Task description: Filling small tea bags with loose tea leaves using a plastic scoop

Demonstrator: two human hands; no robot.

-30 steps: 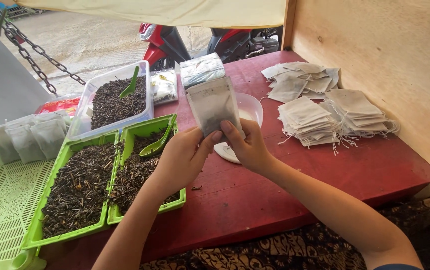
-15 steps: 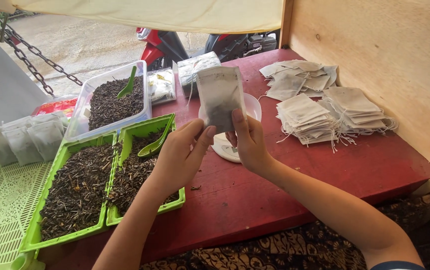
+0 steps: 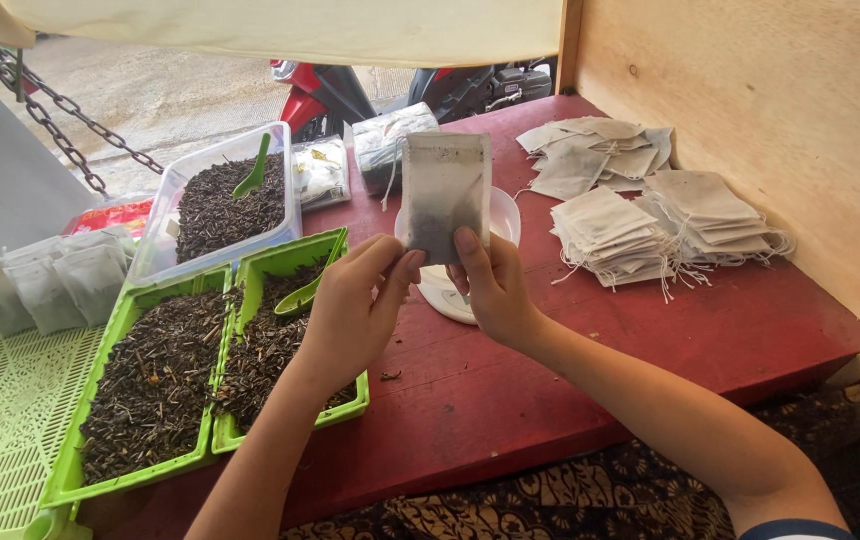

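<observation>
Head view, looking down on a red table (image 3: 590, 400).

Filter bag (image 3: 444, 196) held upright above the table's middle, dark tea leaves settled in its lower part, upper part pale and flat. Probably raised that way to keep the leaves at the bottom and the mouth uppermost. Pinched at its lower edge from both sides: right hand (image 3: 495, 290) with thumb pressed on the front and fingers behind; left hand (image 3: 355, 310) with fingertips curled together against the lower left corner. Neither hand spread.

Directly behind and below the bag, a small white scale with a round dish (image 3: 455, 290), partly hidden by the hands, near enough for weighing.

Left of the hands, two green trays (image 3: 280, 425) of loose dark tea side by side, a green scoop (image 3: 308, 288) resting in the nearer-right one, within reach of the left hand. Farther left and back, a clear plastic tub (image 3: 285, 175) of the same leaves with another green scoop (image 3: 253, 178) stuck in it.

Far left, a row of filled bags (image 3: 45, 290) standing in a pale green slotted basket (image 3: 0, 400), apparently the place for finished ones.

Right and far, stacks of empty stringed filter bags (image 3: 650, 215) against a wooden wall (image 3: 780, 110), close to the right hand. Behind the held bag, a few clear packets (image 3: 390, 140).

Beyond the table's far edge, a chain (image 3: 60, 110), pavement and a parked red motorbike (image 3: 315, 95).
</observation>
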